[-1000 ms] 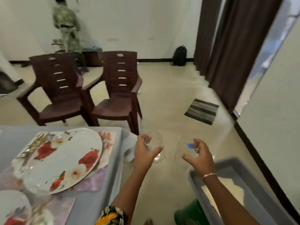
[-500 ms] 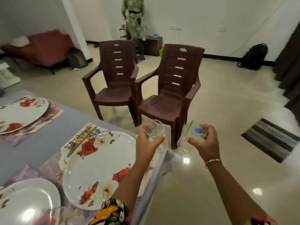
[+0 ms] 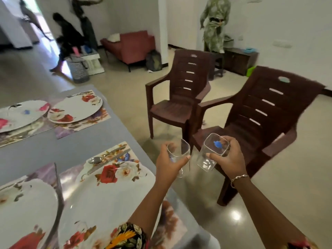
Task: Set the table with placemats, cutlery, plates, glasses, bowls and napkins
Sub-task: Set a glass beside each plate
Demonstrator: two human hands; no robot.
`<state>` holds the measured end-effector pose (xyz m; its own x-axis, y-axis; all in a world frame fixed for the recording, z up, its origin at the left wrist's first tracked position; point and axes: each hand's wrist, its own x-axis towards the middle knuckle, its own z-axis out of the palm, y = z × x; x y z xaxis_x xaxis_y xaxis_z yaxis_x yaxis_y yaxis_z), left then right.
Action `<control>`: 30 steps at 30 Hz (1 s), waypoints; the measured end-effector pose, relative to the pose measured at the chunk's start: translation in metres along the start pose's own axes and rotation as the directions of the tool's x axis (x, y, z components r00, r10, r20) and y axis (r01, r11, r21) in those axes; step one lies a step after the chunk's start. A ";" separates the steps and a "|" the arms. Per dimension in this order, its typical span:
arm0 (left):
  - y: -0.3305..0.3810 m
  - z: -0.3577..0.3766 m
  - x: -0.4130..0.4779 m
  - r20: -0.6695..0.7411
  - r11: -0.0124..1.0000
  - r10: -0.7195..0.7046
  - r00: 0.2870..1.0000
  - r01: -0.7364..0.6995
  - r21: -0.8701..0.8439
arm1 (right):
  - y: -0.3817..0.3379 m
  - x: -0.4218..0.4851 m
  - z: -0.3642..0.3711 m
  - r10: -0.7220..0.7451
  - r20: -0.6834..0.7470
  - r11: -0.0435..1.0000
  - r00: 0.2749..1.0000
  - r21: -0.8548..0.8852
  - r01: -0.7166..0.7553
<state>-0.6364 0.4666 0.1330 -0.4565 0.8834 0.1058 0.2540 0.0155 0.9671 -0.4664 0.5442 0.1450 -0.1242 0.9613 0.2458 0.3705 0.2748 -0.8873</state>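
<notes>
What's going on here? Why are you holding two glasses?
Someone is setting the table. The left hand grips one clear glass and the right hand grips another glass, both in the air beside the table, near the chairs. Plates already sit on placemats, with a spoon by the nearest plate.

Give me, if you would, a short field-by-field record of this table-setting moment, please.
Left grip: holds a clear glass, roughly upright, beside the table's edge
Right grip: holds a second glass, tilted, with a blue sticker on it
Table: grey, with floral placemats under flowered plates
Cutlery: spoon beside the nearest plate
Beyond the table: two brown chairs
</notes>
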 end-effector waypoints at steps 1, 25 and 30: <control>0.000 0.010 0.009 -0.039 1.000 -0.013 0.999 0.013 -0.001 | 0.005 0.016 -0.003 -0.015 0.049 1.000 0.999 -0.002 0.015; -0.017 -0.031 0.072 -0.885 0.965 -0.164 0.435 0.257 -0.053 | -0.025 0.175 0.193 -0.434 0.784 0.901 0.444 0.377 0.215; -0.017 -0.067 0.060 -0.949 0.943 -0.200 0.244 0.309 -0.119 | -0.066 0.167 0.254 -0.486 0.836 0.873 0.254 0.451 0.185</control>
<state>-0.7248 0.4884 0.1386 -0.9715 -0.2315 0.0518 -0.0034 0.2320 0.9727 -0.7454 0.6812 0.1456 -0.9813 0.0949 0.1676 -0.1150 0.4090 -0.9052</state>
